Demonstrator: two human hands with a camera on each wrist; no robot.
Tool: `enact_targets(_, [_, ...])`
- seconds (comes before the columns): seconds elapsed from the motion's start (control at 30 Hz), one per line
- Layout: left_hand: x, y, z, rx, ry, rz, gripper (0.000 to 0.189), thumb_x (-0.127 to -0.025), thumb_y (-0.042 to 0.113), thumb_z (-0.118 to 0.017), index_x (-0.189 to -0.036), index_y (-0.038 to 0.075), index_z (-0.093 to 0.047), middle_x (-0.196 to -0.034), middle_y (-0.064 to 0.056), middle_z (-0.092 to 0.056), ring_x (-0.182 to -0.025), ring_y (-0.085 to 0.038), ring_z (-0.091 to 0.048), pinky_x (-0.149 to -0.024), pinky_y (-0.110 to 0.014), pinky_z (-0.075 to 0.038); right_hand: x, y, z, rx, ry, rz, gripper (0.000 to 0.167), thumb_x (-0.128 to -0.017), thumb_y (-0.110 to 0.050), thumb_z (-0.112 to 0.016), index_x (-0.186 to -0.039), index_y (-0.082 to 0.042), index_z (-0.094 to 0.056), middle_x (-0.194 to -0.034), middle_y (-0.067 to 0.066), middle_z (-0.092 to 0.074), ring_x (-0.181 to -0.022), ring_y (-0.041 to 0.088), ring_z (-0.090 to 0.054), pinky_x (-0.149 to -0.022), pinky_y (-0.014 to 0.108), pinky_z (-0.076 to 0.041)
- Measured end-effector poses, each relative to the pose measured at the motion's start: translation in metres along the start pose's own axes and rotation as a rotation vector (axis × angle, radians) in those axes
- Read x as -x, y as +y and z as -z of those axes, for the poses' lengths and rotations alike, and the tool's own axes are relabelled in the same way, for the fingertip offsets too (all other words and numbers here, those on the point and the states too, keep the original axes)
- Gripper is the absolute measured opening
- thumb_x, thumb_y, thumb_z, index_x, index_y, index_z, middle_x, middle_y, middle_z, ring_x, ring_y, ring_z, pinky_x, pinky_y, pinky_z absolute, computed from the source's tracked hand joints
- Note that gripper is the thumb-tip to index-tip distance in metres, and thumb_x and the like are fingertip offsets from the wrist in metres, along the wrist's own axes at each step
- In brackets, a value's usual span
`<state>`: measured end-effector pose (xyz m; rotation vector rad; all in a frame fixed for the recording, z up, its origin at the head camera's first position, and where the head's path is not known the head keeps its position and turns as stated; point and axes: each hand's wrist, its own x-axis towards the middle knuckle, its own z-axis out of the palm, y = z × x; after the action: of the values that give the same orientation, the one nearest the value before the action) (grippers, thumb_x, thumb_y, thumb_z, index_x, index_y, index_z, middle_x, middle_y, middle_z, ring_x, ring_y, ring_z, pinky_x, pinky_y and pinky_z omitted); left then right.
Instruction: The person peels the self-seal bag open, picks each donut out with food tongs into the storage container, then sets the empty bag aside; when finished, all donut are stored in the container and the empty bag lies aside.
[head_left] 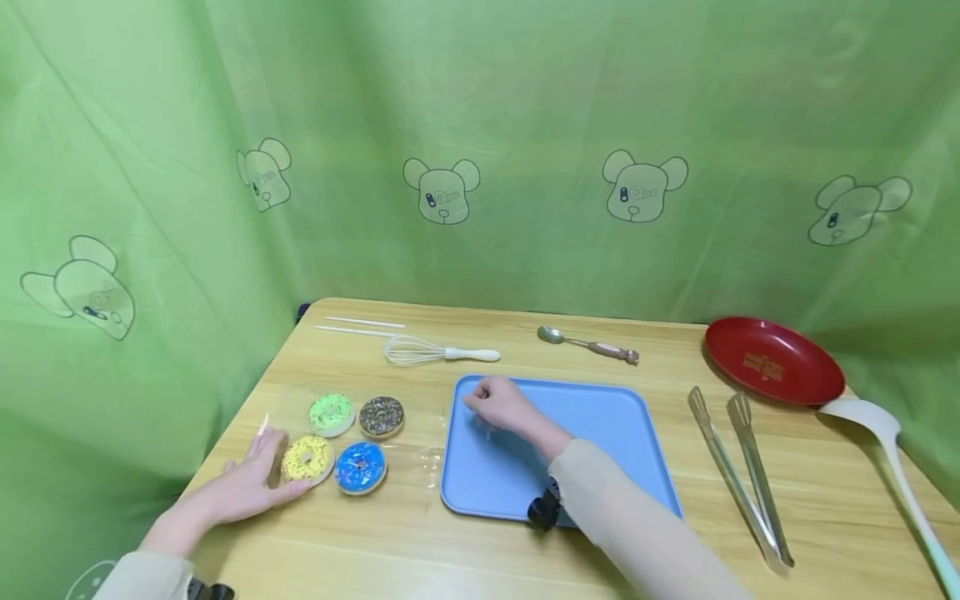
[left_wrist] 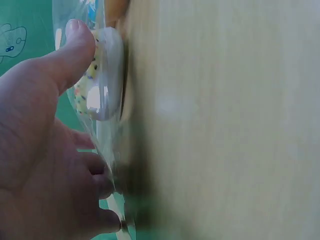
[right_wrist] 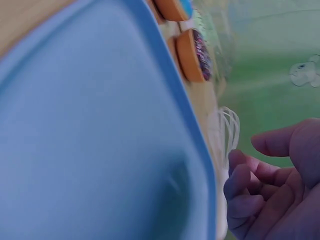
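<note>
Four toy-like doughnuts lie grouped on the left of the table under clear plastic film: a green one (head_left: 331,414), a dark brown one (head_left: 382,417), a yellow one (head_left: 308,459) and a blue one (head_left: 361,467). Spread around the left side of the yellow doughnut, my left hand (head_left: 251,483) touches the film. Its thumb lies against that doughnut in the left wrist view. Above the upper left part of a blue tray (head_left: 600,446) is my right hand (head_left: 510,406). Its fingers are loosely bent, the thumb (right_wrist: 272,141) stands apart from them, and I see nothing held.
Behind lie two white sticks (head_left: 365,322), a white whisk (head_left: 442,352) and a spoon (head_left: 588,343). To the tray's right are metal tongs (head_left: 738,475), a red plate (head_left: 772,358) and a white ladle (head_left: 892,467). A green curtain (head_left: 525,83) hangs around the table.
</note>
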<state>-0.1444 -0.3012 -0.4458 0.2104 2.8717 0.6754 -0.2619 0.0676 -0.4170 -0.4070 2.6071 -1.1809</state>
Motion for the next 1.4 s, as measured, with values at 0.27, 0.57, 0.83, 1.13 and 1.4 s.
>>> enact_targets(0.27, [-0.009,0.021,0.001,-0.030,0.132,-0.073,0.102,-0.079,0.061,-0.060,-0.141,-0.009,-0.020,-0.144,-0.035,-0.015,-0.131,-0.051,-0.015,-0.099,-0.071,-0.008,0.037,0.023,0.044,0.008,0.052,0.015,0.023,-0.093,-0.022,-0.057,-0.088,0.001,-0.063,-0.072,0.011,-0.062,-0.053,0.018,-0.052,-0.051,0.030,-0.047])
enact_targets(0.57, [-0.018,0.058,0.007,-0.063,0.221,-0.158,0.093,-0.080,0.057,-0.062,-0.140,-0.005,-0.030,-0.145,-0.029,-0.023,-0.128,-0.047,-0.029,-0.101,-0.063,-0.024,0.080,0.058,0.088,0.006,0.138,0.040,0.022,-0.094,-0.018,-0.056,-0.090,0.003,-0.061,-0.070,0.010,-0.059,-0.055,0.019,-0.053,-0.051,0.031,-0.047])
enact_targets(0.83, [-0.034,0.086,0.004,0.007,0.256,-0.207,0.081,-0.080,0.064,-0.056,-0.133,0.004,-0.046,-0.133,-0.019,-0.049,-0.118,-0.038,-0.048,-0.095,-0.055,-0.039,0.120,0.088,0.123,0.022,0.222,-0.043,0.034,-0.095,-0.029,-0.054,-0.100,0.004,-0.057,-0.074,0.012,-0.059,-0.058,0.019,-0.053,-0.050,0.029,-0.045])
enact_targets(1.13, [-0.046,0.105,-0.005,-0.033,0.267,-0.395,0.066,-0.075,0.041,-0.075,-0.125,0.003,-0.054,-0.127,-0.015,-0.054,-0.116,-0.032,-0.050,-0.097,-0.048,-0.040,0.165,0.119,0.154,0.101,0.311,-0.103,0.037,-0.096,-0.031,-0.052,-0.103,0.005,-0.057,-0.078,0.011,-0.060,-0.062,0.022,-0.055,-0.050,0.027,-0.046])
enact_targets(1.4, [-0.054,0.111,-0.017,-0.050,0.251,-0.418,0.064,-0.072,0.036,-0.079,-0.122,0.003,-0.057,-0.126,-0.013,-0.050,-0.118,-0.031,-0.042,-0.099,-0.049,-0.038,0.197,0.149,0.173,0.124,0.353,-0.169,0.043,-0.097,-0.033,-0.050,-0.107,0.008,-0.055,-0.082,0.012,-0.060,-0.065,0.017,-0.057,-0.054,0.027,-0.049])
